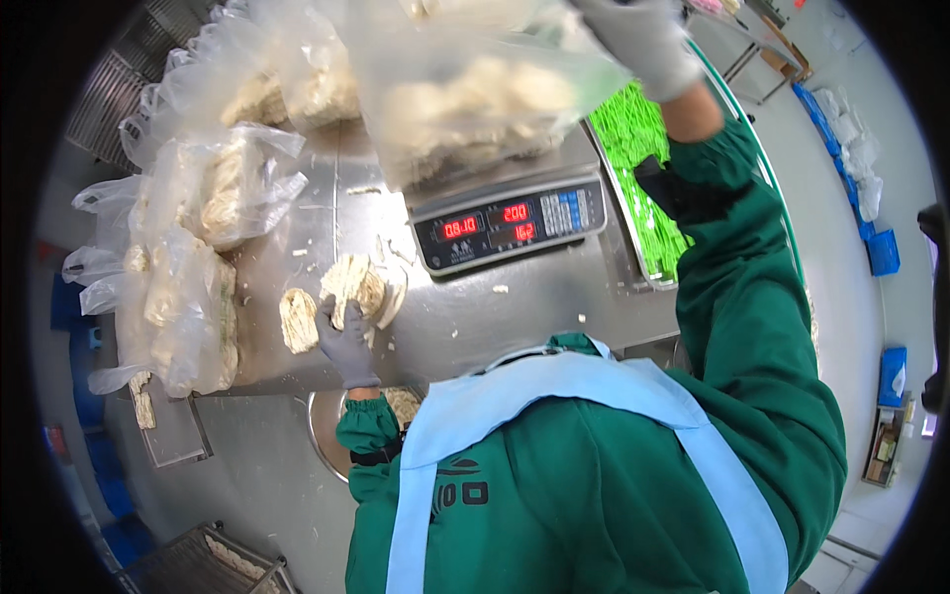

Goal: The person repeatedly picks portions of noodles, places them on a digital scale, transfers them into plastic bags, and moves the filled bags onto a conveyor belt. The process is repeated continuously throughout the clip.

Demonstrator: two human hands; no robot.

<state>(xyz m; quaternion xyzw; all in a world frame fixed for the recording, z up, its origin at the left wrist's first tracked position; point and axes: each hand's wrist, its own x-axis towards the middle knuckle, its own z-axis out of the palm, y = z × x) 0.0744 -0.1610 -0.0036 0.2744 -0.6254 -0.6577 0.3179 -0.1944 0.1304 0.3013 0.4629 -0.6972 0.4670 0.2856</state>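
My left hand (346,342), in a grey glove, grips a piece of pale layered, wrinkled food (348,287) on the steel table, beside another such piece (297,319) and thin scraps. My right hand (643,45), gloved and blurred, is raised at the top right, gripping a translucent plastic bag (475,104) of pale pieces above the scale's platform. The digital scale (505,228) has lit red displays. A tray (643,178) with bright green strips lies right of the scale, partly behind my right arm.
Several filled plastic bags (198,307) line the table's (485,327) left and back. A steel bowl (327,436) is below the front edge. A wire cart (242,564) stands at lower left; blue bins (881,252) and white bags line the right wall; racks (119,74) stand at upper left.
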